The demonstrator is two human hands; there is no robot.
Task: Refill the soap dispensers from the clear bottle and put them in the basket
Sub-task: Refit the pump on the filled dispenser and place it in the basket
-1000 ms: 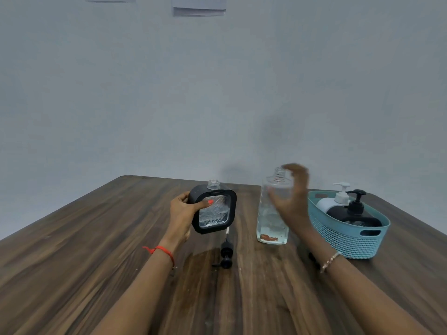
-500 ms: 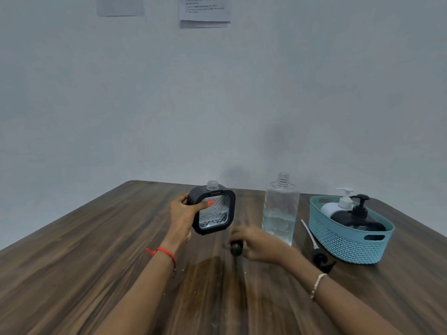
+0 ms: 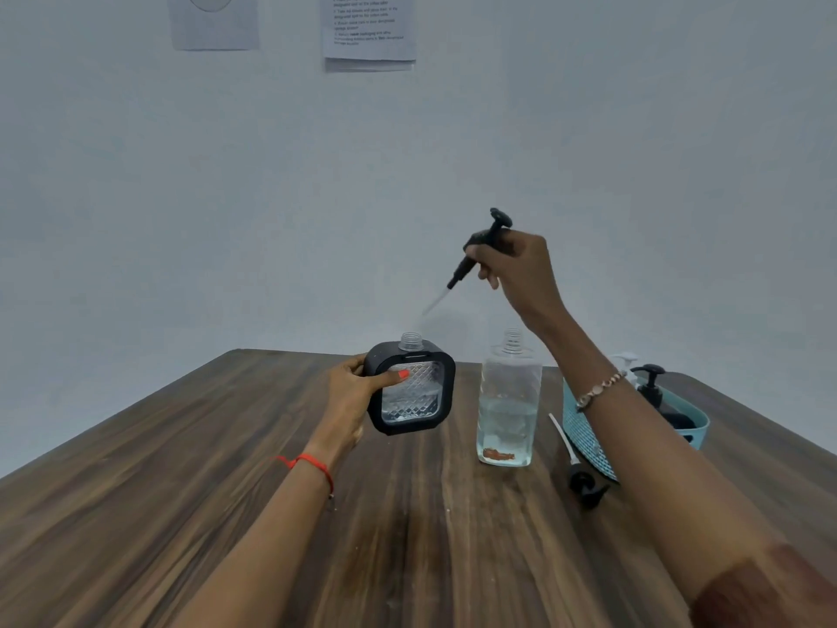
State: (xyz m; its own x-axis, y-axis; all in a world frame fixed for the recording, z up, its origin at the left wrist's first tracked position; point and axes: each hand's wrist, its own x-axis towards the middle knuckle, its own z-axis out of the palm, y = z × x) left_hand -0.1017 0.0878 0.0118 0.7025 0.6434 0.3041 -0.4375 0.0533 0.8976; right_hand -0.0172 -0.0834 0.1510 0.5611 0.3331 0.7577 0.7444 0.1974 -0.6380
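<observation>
My left hand (image 3: pixel 351 394) grips a square black dispenser (image 3: pixel 414 391) with a clear faceted window, held upright just above the table, its threaded neck uncapped. My right hand (image 3: pixel 516 265) is raised above it, shut on a black pump head (image 3: pixel 482 244) whose thin tube slants down toward the dispenser's neck without reaching it. The clear bottle (image 3: pixel 508 401) stands uncapped to the right, part full of clear liquid. A teal basket (image 3: pixel 584 435) at the right holds a white pump dispenser (image 3: pixel 625 361) and a black one (image 3: pixel 652 385).
Another black pump head with a white tube (image 3: pixel 577 469) lies on the wooden table (image 3: pixel 181 491) between the clear bottle and the basket. Papers (image 3: pixel 369 27) hang on the pale wall behind. My right forearm crosses in front of the basket.
My right hand left the clear bottle, picked the black pump head up from the table in front of the dispenser and lifted it above the dispenser's neck. My left hand kept its hold.
</observation>
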